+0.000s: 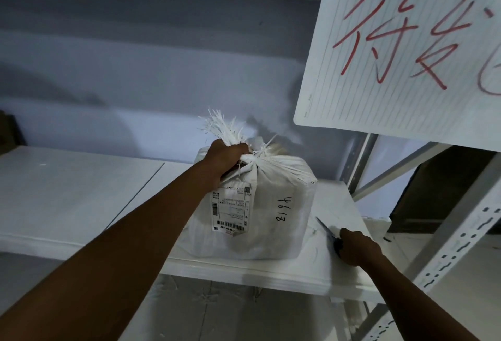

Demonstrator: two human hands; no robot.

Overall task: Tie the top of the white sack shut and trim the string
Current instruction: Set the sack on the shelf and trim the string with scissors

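Setting: white shelf (pixel 81 191) in a metal rack (pixel 461 245), with a grey-blue wall behind and dim light.
Sack: the white sack (pixel 271 232) stands upright on the shelf at frame centre, near the front edge, with handwritten digits on its face.
Sack top: the neck is gathered tight, and its frayed ends (pixel 225 126) fan up toward 12 o'clock.
String: I cannot tell it apart from the white fibres at the neck.
Label: a printed shipping label (pixel 230 210) sits on the sack's 9 o'clock side.
Left hand: my left hand (pixel 225 161) is at 11 o'clock on the sack, fingers clamped round the gathered neck.
Right hand: my right hand (pixel 357 248) is at 4 o'clock, just beside the sack. Its fingers are curled round the handle of a dark blade (pixel 326 229), whose tip points to 11 o'clock.
Sign: a lined paper sheet (pixel 393 56) with red handwriting hangs at 2 o'clock.
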